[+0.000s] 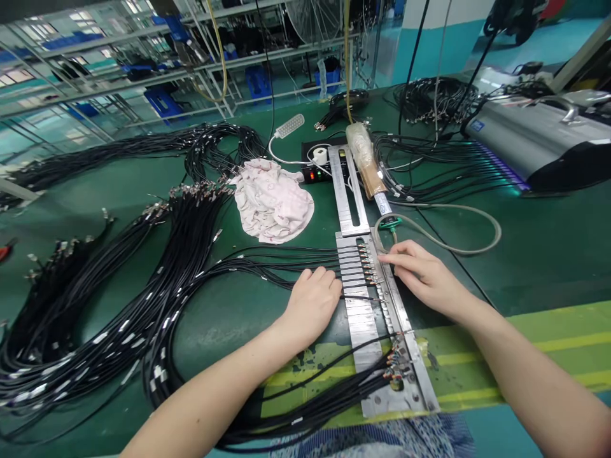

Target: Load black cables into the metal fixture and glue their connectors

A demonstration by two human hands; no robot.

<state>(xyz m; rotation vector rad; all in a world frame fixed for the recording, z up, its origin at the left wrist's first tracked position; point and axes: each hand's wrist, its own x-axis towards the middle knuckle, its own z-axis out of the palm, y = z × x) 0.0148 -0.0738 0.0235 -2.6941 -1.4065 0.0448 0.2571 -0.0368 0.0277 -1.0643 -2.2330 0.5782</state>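
A metal jig (356, 318) lies lengthwise on the bench, with several black cables (286, 257) set side by side across its slots. Their stripped ends with small connectors (366, 261) line up along the jig's right rail. My left hand (315, 302) is closed at the jig's left edge, fingers curled over a black cable whose end reaches across the rail. At the right rail, my right hand (422, 273) has its thumb and index finger brought together beside the connectors; what is between them, if anything, is hidden. More cables with coloured wire ends (396, 362) rest on the jig's near end.
Thick bundles of black cables (181, 254) cover the bench's left side. A pale cloth (274, 200) lies beyond my left hand. Behind the jig are a wrapped dispenser tube (363, 156) with a hose and a control box (317, 173). A silver machine with purple light (544, 140) stands right.
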